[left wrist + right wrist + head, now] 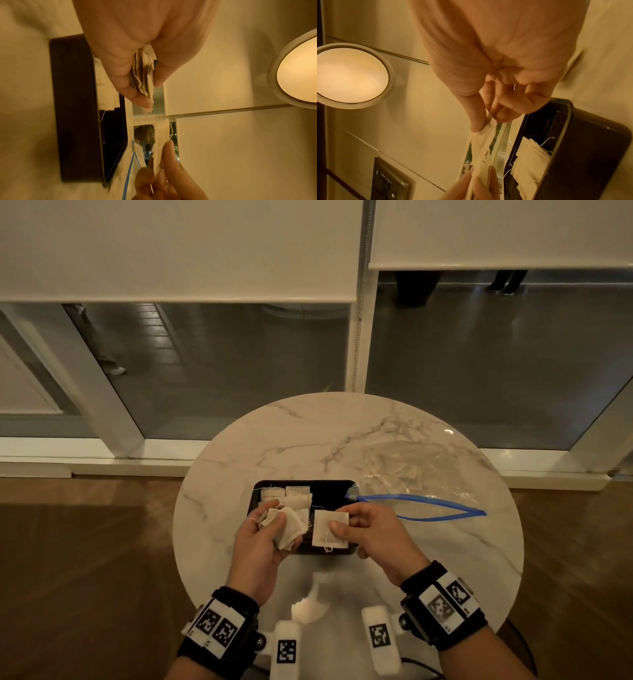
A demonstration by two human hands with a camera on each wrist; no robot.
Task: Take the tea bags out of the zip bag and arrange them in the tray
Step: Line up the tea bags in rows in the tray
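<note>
Two hands hover over the tray: the left hand [258, 537] grips a fanned bunch of tea bags [287, 528] (several, can't count them exactly), and the right hand [368, 530] pinches one single tea bag [329, 529] between thumb and fingers. Under them sits one black tray [337, 489] with a few bags [291, 498] lying in its left half. One zip bag [407, 474], blue seal gaping, lies just right of it on the marble worktop [274, 440].

Round marble table [342, 433] on wood floor [85, 542], blinds [171, 248] half-lowered.
</note>
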